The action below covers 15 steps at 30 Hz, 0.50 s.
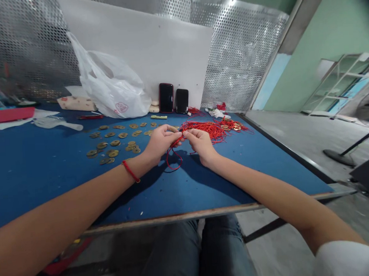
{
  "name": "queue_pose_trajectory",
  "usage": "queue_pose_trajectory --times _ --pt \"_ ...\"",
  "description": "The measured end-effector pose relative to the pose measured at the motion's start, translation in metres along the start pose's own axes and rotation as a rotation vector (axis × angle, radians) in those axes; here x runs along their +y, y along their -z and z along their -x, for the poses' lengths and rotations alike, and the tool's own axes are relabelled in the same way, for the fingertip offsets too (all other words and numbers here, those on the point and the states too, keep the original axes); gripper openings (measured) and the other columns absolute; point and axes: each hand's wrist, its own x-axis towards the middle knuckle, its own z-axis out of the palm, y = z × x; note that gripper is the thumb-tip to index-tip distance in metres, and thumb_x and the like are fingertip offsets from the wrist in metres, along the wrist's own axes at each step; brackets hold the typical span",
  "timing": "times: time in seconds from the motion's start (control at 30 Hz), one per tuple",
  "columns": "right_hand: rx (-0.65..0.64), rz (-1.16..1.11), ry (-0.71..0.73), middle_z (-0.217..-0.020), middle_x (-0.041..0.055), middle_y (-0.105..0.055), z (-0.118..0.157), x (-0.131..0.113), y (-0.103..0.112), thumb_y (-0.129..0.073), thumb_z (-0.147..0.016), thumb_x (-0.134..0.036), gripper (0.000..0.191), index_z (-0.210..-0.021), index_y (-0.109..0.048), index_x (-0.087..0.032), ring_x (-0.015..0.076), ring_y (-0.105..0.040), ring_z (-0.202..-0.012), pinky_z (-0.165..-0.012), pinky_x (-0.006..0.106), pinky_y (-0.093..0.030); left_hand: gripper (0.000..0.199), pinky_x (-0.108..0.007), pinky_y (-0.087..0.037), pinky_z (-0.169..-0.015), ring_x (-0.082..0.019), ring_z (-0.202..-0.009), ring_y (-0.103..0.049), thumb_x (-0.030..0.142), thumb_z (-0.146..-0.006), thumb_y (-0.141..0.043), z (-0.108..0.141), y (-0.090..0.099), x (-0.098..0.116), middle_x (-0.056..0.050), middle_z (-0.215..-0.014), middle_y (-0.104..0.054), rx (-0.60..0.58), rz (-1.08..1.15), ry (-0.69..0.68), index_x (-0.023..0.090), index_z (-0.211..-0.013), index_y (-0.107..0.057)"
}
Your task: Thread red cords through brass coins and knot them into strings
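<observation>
Both hands meet above the blue table, fingertips close together on a red cord [175,168]. My left hand [161,142] pinches the cord between thumb and fingers, and a loop of it hangs below onto the tabletop. From the other side my right hand [200,144] also pinches the cord, its thumb and forefinger nearly touching the left thumb. Whether a coin or knot sits between the fingers is hidden. Just behind the hands lies a heap of red cords [213,130]. Left of my left hand, brass-coloured coins with holes [113,153] lie spread in small groups.
A white plastic bag [115,86] stands at the back beside two dark phones [166,97] propped against a white board [141,40]. Coins tied with red cord [236,126] lie at the right. The blue table [49,171] ends at a front edge above my legs.
</observation>
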Motion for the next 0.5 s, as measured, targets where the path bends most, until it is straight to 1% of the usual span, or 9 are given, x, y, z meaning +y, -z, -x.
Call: queue_pose_trajectory --times 0.1,0.17,0.23,0.3,0.37,0.43,0.5 --pt "0.011 0.029 0.043 -0.061 -0.0036 -0.054 -0.002 0.001 0.001 -0.059 -0.082 -0.026 0.016 -0.071 -0.059 -0.013 0.0031 -0.041 -0.055 -0.055 0.018 -0.031 0.014 -0.019 -0.048 -0.056 -0.008 -0.054 -0.060 0.018 -0.075 -0.073 -0.001 0.002 0.003 -0.003 -0.066 -0.068 -0.045 0.015 0.085 0.012 -0.073 -0.061" --pt "0.018 0.052 0.071 -0.061 -0.0038 -0.054 -0.003 0.003 0.002 -0.060 -0.081 -0.028 0.016 -0.074 -0.060 -0.013 0.0037 -0.039 -0.055 -0.055 0.018 -0.031 0.013 -0.018 -0.048 -0.054 -0.009 -0.056 -0.061 0.021 -0.079 -0.071 -0.002 0.004 0.005 -0.005 -0.070 -0.069 -0.080 0.016 0.163 0.012 -0.074 -0.065" --pt "0.019 0.082 0.106 -0.058 -0.0047 -0.050 -0.005 0.006 0.003 -0.060 -0.081 -0.030 0.017 -0.076 -0.061 -0.014 0.0042 -0.036 -0.054 -0.054 0.019 -0.029 0.010 -0.019 -0.049 -0.053 -0.011 -0.062 -0.064 0.022 -0.081 -0.069 -0.003 0.006 0.007 -0.006 -0.075 -0.071 -0.081 0.040 0.227 0.013 -0.077 -0.067" --pt "0.012 0.100 0.152 -0.057 -0.0048 -0.048 -0.007 0.010 0.005 -0.060 -0.081 -0.032 0.018 -0.076 -0.062 -0.014 0.0046 -0.036 -0.054 -0.055 0.020 -0.029 0.006 -0.021 -0.051 -0.054 -0.015 -0.069 -0.069 0.021 -0.082 -0.068 -0.005 0.008 0.007 -0.006 -0.078 -0.071 -0.086 0.101 0.264 0.015 -0.079 -0.067" --pt "0.003 0.106 0.191 -0.061 -0.0037 -0.050 -0.009 0.013 0.006 -0.060 -0.080 -0.032 0.018 -0.077 -0.062 -0.014 0.0050 -0.040 -0.058 -0.057 0.019 -0.031 0.005 -0.024 -0.054 -0.055 -0.019 -0.074 -0.071 0.020 -0.082 -0.067 -0.006 0.009 0.006 -0.006 -0.079 -0.071 -0.117 0.172 0.289 0.015 -0.080 -0.066" --pt "0.000 0.110 0.203 -0.066 -0.0024 -0.054 -0.010 0.014 0.006 -0.059 -0.080 -0.032 0.018 -0.077 -0.062 -0.014 0.0055 -0.044 -0.062 -0.060 0.019 -0.033 0.006 -0.026 -0.056 -0.058 -0.020 -0.075 -0.071 0.021 -0.083 -0.065 -0.007 0.010 0.004 -0.008 -0.082 -0.072 -0.156 0.225 0.311 0.016 -0.082 -0.066" --pt "0.004 0.122 0.202 -0.067 -0.0020 -0.055 -0.010 0.015 0.006 -0.059 -0.080 -0.033 0.019 -0.077 -0.061 -0.015 0.0058 -0.045 -0.063 -0.062 0.019 -0.034 0.006 -0.027 -0.057 -0.061 -0.019 -0.072 -0.071 0.022 -0.084 -0.064 -0.008 0.010 0.003 -0.009 -0.084 -0.073 -0.170 0.249 0.321 0.016 -0.082 -0.066"
